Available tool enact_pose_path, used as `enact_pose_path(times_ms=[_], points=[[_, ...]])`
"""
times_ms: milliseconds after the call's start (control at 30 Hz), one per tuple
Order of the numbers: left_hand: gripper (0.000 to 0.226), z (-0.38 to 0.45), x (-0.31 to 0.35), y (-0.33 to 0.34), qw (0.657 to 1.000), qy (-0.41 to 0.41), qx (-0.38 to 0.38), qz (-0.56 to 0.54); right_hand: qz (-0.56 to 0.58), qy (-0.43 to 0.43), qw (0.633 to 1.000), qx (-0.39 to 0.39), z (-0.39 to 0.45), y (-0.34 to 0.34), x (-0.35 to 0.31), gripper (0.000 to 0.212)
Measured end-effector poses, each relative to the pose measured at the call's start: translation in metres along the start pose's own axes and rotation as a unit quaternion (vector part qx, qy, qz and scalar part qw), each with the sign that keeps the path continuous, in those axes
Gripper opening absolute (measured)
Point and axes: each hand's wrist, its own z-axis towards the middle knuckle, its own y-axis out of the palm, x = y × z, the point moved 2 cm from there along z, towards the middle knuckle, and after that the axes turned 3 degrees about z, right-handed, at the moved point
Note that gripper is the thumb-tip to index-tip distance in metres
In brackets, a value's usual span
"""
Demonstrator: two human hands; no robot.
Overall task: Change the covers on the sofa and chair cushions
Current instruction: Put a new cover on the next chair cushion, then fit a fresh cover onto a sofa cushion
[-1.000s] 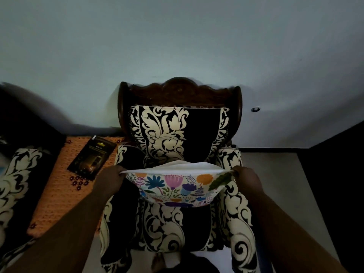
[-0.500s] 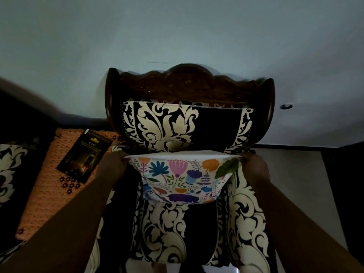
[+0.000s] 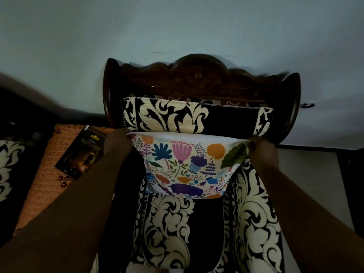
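Dark carved wood: chair [image 3: 197, 79] with a scalloped top rail, set against a pale blue-grey wall [image 3: 177, 26]. Black-and-cream damask cover [image 3: 177, 115] runs over the backrest, seat and armrests. To the chair's left, an orange crocheted cloth [image 3: 47, 174] with a dark printed packet [image 3: 82, 152] lying on it; the left forearm crosses the packet's lower corner. Far left, a further piece of the same damask fabric [image 3: 7, 168], mostly out of frame. Small round fitting [image 3: 307, 105] on the wall right of the chair. Light is dim.

Floral cushion cover [image 3: 185, 164] held up in front of the backrest, above the seat. White ground, printed with blue, pink, orange and purple flowers and green leaves. Top edge pulled taut between the hands, white inside showing along it; the body sags in a rounded pouch below.

Left hand [image 3: 116, 142] grips the cover's upper left corner; right hand [image 3: 264, 150] grips the upper right corner. Fingers are hidden behind the fabric.
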Motion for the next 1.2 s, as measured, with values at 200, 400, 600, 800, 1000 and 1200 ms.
enact_pose_path(times_ms=[200, 400, 600, 800, 1000, 1200], points=[[0.027, -0.018, -0.005, 0.001, 1.0, -0.021, -0.003, 0.006, 0.016, 0.008, 1.0, -0.002, -0.019, 0.001, 0.002, 0.023], [0.029, -0.053, -0.021, -0.015, 0.999, -0.031, 0.013, 0.013, 0.114, -0.007, 0.993, 0.038, -0.063, -0.004, -0.019, 0.03], [0.044, -0.142, -0.024, -0.027, 0.998, -0.027, -0.038, -0.052, 0.265, 0.01, 0.964, -0.014, -0.142, 0.005, -0.059, 0.03], [0.065, -0.258, -0.041, -0.05, 0.978, -0.022, -0.056, -0.2, 0.367, 0.062, 0.925, -0.077, -0.239, 0.008, -0.107, 0.046], [0.064, -0.365, -0.106, -0.093, 0.962, -0.009, -0.005, -0.273, 0.414, 0.011, 0.906, -0.087, -0.341, 0.001, -0.175, 0.051], [0.059, -0.478, -0.21, -0.152, 0.947, -0.005, 0.075, -0.311, 0.439, -0.056, 0.887, -0.134, -0.458, 0.009, -0.268, 0.048]])
